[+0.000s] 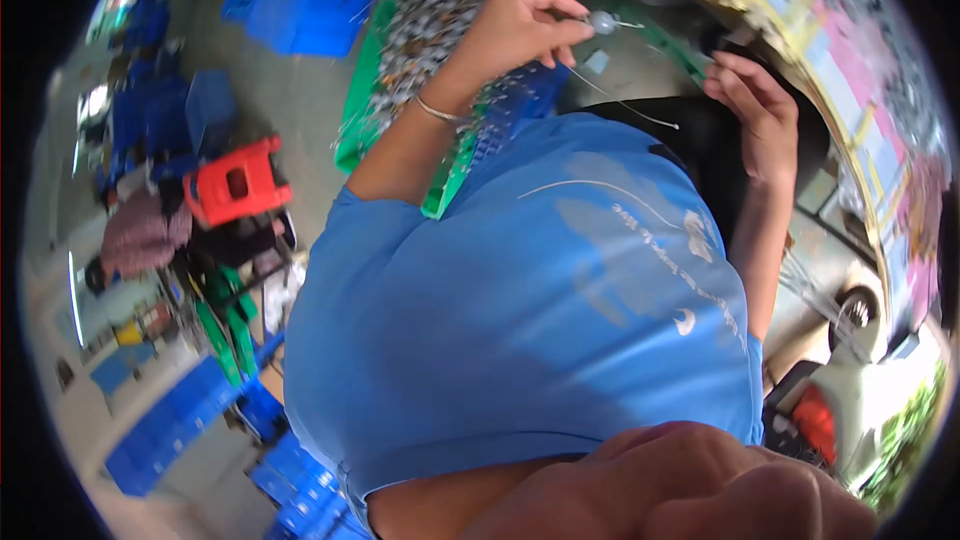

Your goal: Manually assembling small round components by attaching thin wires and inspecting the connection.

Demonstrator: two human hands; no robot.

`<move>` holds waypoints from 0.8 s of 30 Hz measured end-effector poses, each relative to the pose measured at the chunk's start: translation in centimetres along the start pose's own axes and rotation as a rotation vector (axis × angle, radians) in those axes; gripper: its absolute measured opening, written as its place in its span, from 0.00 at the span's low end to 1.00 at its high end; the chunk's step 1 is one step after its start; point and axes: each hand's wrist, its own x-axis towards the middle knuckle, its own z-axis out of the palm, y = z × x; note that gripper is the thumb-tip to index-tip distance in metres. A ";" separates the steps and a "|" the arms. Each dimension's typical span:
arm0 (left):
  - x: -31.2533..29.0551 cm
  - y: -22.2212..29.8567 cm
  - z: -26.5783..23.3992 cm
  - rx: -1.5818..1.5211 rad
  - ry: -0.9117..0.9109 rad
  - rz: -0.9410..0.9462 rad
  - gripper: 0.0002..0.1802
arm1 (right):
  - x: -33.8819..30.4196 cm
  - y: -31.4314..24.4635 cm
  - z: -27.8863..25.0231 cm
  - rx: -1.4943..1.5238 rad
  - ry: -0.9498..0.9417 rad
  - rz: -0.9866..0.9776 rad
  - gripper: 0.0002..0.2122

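Observation:
My left hand (pixel 525 32) pinches a small rounded grey part (pixel 602 23) between thumb and fingertips. A short pale pin or wire juts from the part's far side. Below the same hand, a thin white cable (pixel 628 100) trails down to the right and ends in a small tip. My right hand (pixel 757 110) is held apart, to the right, with fingers bent and thumb close to the index finger; whatever is between them is too small to make out. Under my left forearm stands a green crate (pixel 352 115) heaped with grey parts that have thin wires.
A blue crate (pixel 310 0) stands beyond the green one. Along the right runs a worktable edge (pixel 800 35) with pink and white sheets. Farther left are a red plastic stool (pixel 240 182), a seated person (pixel 150 232) and several blue bins (pixel 180 430).

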 end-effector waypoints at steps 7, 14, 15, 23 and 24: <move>-8.7 -1.6 -16.3 0.566 0.387 -0.480 0.21 | 0.8 1.9 -0.8 0.074 -0.102 0.083 0.13; -1.6 1.7 -11.0 0.439 0.352 -0.202 0.17 | 0.9 2.7 -0.1 0.095 -0.064 0.139 0.10; 0.7 1.6 -9.5 0.392 0.396 -0.146 0.16 | 1.1 3.0 -0.1 0.089 -0.071 0.158 0.09; 20.4 7.8 3.3 0.545 0.334 0.776 0.15 | 0.7 4.7 -1.1 0.236 -0.042 0.190 0.08; 21.9 8.8 4.0 0.802 0.301 0.781 0.15 | 0.8 4.9 -1.2 0.245 -0.039 0.186 0.08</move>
